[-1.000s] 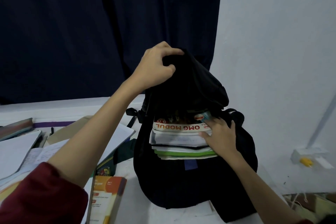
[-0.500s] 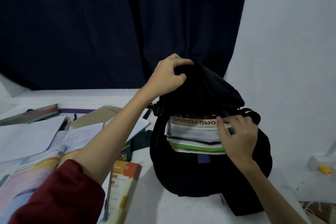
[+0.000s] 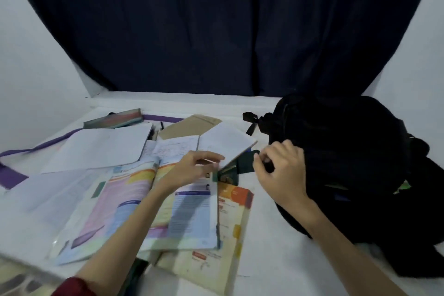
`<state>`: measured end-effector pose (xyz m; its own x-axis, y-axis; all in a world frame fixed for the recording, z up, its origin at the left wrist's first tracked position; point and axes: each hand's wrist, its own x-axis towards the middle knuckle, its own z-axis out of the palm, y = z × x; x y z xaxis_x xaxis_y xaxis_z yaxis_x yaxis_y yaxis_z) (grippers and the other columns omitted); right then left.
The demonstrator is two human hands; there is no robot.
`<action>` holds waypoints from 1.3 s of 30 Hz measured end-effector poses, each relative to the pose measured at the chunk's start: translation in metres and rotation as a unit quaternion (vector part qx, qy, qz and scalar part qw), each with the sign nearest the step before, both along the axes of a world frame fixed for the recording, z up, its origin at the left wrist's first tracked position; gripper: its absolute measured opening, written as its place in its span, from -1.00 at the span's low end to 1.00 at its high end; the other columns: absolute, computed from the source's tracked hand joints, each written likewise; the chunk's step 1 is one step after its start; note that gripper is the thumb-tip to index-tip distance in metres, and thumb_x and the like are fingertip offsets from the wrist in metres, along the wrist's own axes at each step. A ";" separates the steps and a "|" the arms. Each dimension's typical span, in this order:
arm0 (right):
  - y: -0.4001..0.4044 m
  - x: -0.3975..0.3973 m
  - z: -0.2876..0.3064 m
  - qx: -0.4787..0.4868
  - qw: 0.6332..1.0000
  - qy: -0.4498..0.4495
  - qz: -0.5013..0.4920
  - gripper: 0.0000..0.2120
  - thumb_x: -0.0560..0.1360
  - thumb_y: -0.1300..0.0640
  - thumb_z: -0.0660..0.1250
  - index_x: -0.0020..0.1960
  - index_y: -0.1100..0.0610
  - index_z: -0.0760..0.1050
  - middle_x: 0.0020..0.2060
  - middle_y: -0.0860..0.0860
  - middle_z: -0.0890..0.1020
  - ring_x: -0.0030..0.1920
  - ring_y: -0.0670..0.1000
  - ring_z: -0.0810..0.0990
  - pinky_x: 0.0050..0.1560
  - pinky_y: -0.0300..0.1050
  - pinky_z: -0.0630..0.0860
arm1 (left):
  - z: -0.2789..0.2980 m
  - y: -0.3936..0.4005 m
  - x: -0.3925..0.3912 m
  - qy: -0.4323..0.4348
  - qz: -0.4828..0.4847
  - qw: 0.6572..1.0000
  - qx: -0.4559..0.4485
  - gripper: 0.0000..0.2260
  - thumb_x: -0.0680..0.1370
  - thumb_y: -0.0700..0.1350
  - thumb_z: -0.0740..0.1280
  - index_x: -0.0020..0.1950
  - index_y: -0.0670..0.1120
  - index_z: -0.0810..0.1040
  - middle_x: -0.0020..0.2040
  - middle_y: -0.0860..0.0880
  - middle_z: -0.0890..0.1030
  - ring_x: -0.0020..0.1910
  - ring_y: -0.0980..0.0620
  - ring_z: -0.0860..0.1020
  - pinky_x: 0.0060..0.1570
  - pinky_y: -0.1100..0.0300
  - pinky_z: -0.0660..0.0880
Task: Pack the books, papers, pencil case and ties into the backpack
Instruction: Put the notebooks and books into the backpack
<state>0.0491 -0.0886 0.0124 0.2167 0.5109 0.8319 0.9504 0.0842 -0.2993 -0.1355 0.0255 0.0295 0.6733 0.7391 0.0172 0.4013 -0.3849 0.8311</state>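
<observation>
Head view: your right hand (image 3: 280, 170) pinched the dark green tie (image 3: 242, 163), lying left-right; left hand (image 3: 192, 170), fingers loosely apart, hid its end.

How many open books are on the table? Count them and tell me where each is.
3. A textbook in front, a blank notebook behind it at left, a written notebook by the left hand. More may lie hidden beneath.

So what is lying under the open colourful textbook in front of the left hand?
An orange-and-cream book sticks out from under the open textbook on its right and near side. Loose white papers show at its left. Anything beneath its middle is covered.
</observation>
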 end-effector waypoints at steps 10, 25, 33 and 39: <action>0.073 -0.107 -0.050 -0.426 0.869 0.244 -0.058 -0.58 0.51 -0.22 0.23 -0.27 0.12 0.39 -0.03 0.12 0.59 0.07 0.15 0.51 0.06 -0.01 0.41 | -0.067 0.075 -0.147 0.231 0.017 0.964 0.132 -0.56 0.58 -0.06 0.30 0.45 -0.08 0.36 0.54 -0.03 0.16 0.50 -0.03 0.16 0.44 0.16 0.07; 0.088 -0.145 0.028 -0.346 0.752 0.543 0.140 -0.72 0.45 0.44 0.28 0.10 0.20 0.54 -0.08 0.15 0.66 -0.18 0.10 0.66 -0.25 -0.15 0.60 | -0.075 0.092 -0.167 0.116 -0.032 0.987 0.107 -0.48 0.55 0.27 0.17 0.44 0.08 0.26 0.55 -0.02 0.12 0.53 -0.08 0.06 0.46 -0.19 0.06; 0.069 -0.136 0.098 -0.180 0.819 0.504 0.208 -0.69 0.42 0.47 0.34 0.03 0.14 0.60 -0.23 0.01 0.69 -0.27 0.00 0.66 -0.27 -0.19 0.61 | -0.032 0.150 -0.201 -0.142 0.232 0.962 -0.010 -0.16 0.32 0.42 0.29 0.48 0.13 0.07 0.39 -0.07 0.38 0.30 -0.10 0.44 0.26 -0.13 0.41; 0.063 -0.113 0.110 -0.101 0.829 0.504 0.221 -0.67 0.40 0.48 0.35 -0.02 0.08 0.59 -0.25 -0.06 0.71 -0.27 -0.05 0.68 -0.29 -0.20 0.60 | -0.007 0.157 -0.201 -0.217 0.164 0.944 -0.187 -0.52 0.51 -0.07 0.39 0.38 -0.16 0.35 0.01 -0.06 0.63 -0.16 0.03 0.63 -0.21 0.13 0.54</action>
